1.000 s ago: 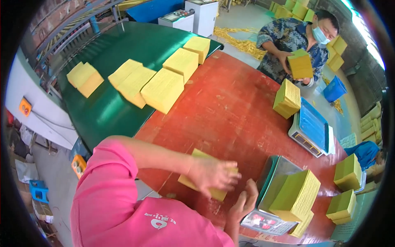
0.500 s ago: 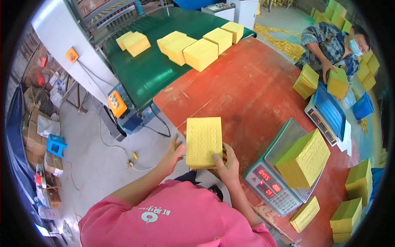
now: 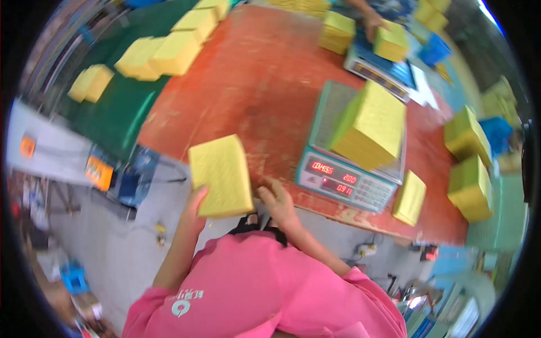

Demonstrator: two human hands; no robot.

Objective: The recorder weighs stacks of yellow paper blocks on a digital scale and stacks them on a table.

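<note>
Yellow stack (image 3: 221, 176) over red table (image 3: 248, 84) edge, grey floor (image 3: 118, 248).

A paper stack (image 3: 221, 176) overhangs the near edge of the surface (image 3: 253, 96). To its right, a weighing scale (image 3: 348, 174) sits at the same edge, carrying a larger stack (image 3: 371, 124). A thin stack (image 3: 409, 198) lies right of the scale.
</note>
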